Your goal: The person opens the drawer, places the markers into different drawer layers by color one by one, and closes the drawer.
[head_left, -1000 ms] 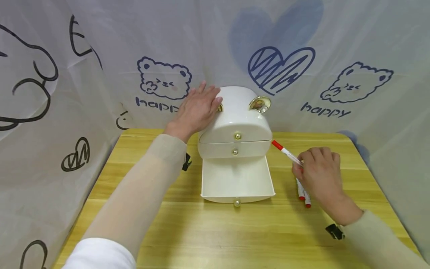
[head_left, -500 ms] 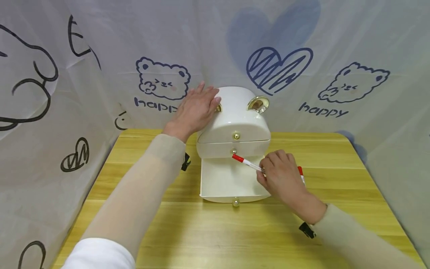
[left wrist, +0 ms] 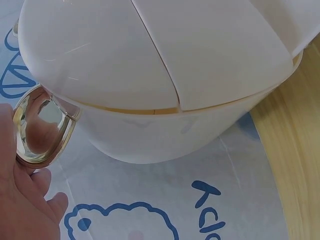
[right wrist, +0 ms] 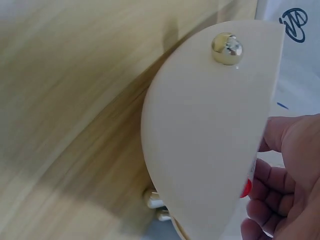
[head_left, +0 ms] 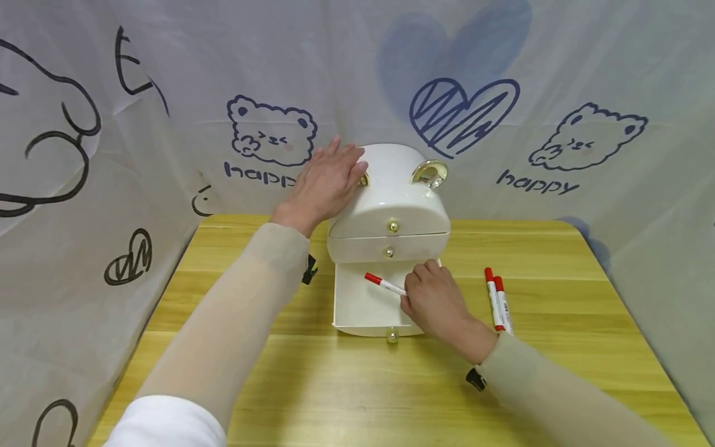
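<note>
A white rounded storage box with gold ear-shaped handles stands at the back of the table. Its lowest drawer is pulled out; the two upper ones are closed. My left hand rests on the box's upper left side with fingers extended, beside a gold ear in the left wrist view. Between thumb and fingers, my right hand pinches a white marker with a red cap over the open drawer. In the right wrist view the drawer front hides most of that marker, leaving a red end visible.
Two more red-capped markers lie side by side on the wooden table, right of the drawer. A printed white curtain surrounds the table at the back and sides. Gold knobs stick out from the drawer fronts.
My right hand has carried the marker leftward from beside the other two markers to over the drawer. My left hand has stayed on the box.
</note>
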Demonstrator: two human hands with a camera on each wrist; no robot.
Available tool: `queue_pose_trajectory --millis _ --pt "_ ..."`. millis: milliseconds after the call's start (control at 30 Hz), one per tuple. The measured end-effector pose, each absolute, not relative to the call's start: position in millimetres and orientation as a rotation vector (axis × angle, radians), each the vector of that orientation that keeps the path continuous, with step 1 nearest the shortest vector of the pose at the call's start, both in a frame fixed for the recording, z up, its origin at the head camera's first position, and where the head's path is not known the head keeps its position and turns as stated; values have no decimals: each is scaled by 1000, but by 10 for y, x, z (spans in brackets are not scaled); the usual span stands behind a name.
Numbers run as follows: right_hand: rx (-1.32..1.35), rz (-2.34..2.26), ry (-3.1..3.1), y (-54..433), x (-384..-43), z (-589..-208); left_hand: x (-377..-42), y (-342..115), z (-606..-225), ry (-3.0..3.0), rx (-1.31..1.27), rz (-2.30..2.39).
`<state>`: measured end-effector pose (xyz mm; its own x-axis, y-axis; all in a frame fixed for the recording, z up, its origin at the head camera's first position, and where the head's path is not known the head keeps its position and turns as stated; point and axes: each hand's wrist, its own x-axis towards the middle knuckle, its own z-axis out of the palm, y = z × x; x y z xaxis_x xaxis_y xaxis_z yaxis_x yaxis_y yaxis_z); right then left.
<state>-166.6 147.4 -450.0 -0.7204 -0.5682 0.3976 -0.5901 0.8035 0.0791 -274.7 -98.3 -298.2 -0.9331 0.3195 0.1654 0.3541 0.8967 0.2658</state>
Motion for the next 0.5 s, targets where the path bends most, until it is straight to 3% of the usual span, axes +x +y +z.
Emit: queue_pose_trajectory --millis 500 --pt "964 9 -2696 1389 -1783 -4637 -2731 -975 -2983 -2938 -513 -450"
